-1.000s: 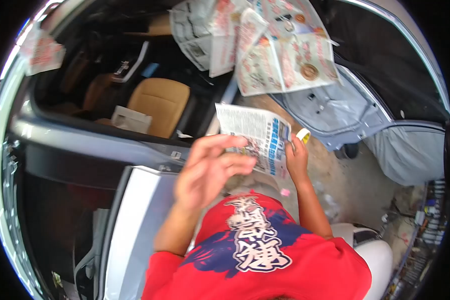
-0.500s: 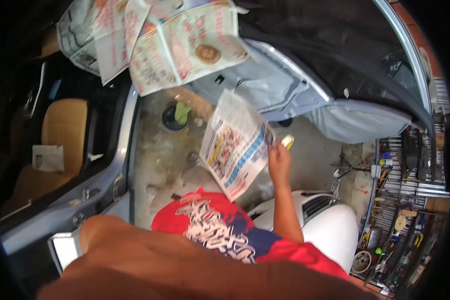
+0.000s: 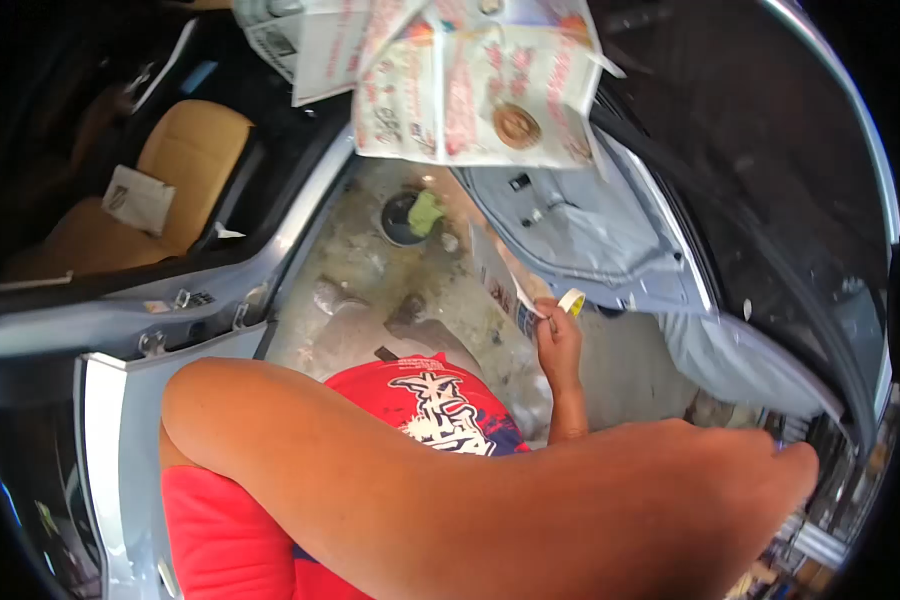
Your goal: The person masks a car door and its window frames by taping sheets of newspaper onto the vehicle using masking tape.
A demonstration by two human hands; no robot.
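My right hand [image 3: 560,335] is closed on a newspaper sheet [image 3: 494,275], which hangs almost edge-on to the left of the fingers. A roll of tape [image 3: 572,301] with a yellow inner ring is at the same hand, by the fingers. My left forearm crosses close in front of the camera, bent at the elbow. At its far right end is my left hand [image 3: 760,455], its fingers not clearly visible. More newspaper sheets [image 3: 470,95] hang over the top of the car's door opening, above and apart from my right hand.
An open car door [image 3: 580,225] with a grey inner lining stands to the right. On the left is the car's interior with a tan seat [image 3: 195,150] and a paper on it. A dark bucket [image 3: 400,215] with a green cloth is on the floor. Shelving is at lower right.
The newspaper sheet has turned from facing me to nearly edge-on. My left forearm has come up and across the lower view. The view has swung, shifting the car rightward.
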